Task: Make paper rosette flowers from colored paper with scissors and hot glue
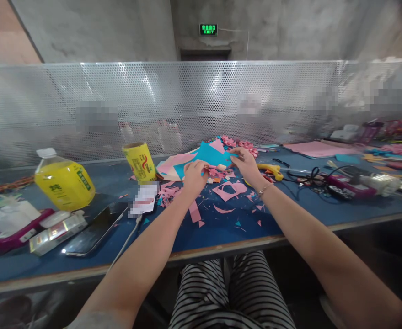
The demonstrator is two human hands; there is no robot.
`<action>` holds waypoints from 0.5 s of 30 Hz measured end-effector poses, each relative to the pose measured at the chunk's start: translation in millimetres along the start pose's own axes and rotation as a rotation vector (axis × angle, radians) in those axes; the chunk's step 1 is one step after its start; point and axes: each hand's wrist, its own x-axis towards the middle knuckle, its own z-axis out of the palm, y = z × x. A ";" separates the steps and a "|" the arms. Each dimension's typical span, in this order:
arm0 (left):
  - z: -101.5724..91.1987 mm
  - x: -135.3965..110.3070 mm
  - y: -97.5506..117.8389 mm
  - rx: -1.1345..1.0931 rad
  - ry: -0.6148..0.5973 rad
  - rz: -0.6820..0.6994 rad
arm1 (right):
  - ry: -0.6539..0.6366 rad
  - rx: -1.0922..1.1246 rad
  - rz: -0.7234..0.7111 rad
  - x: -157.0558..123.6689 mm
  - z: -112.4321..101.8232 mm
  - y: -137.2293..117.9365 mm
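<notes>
My left hand (194, 176) is closed, its fingertips pinching the edge of a pink paper flower (217, 173) above the scraps. My right hand (244, 162) is to its right, thumb and fingers drawn together by the corner of a blue paper sheet (206, 155); anything in that pinch is too small to make out. A small cream-coloured piece (221, 167) shows between the hands. Behind them, pink sheets (173, 165) lie under the blue one. Nearer me is a pink square with a round hole (228, 190), among cut strips and bits.
Yellow-handled scissors (272, 171) lie right of my right hand. A yellow cardboard tube (139, 161), a bottle of yellow liquid (65, 183) and a phone (96, 230) are at left. A purple glue gun (350, 186) with cables lies at right. A perforated metal screen (194, 100) borders the table's back.
</notes>
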 end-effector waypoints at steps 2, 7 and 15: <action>-0.5 0.0 0.3 -0.019 0.000 -0.003 | 0.013 -0.064 -0.036 0.4 -1.7 0.4; -1.6 1.6 2.1 -0.108 -0.002 -0.043 | -0.005 -0.133 -0.068 0.3 -1.5 0.1; -2.6 2.5 6.8 -0.189 -0.015 -0.136 | -0.083 -0.038 0.062 -2.0 2.3 -3.9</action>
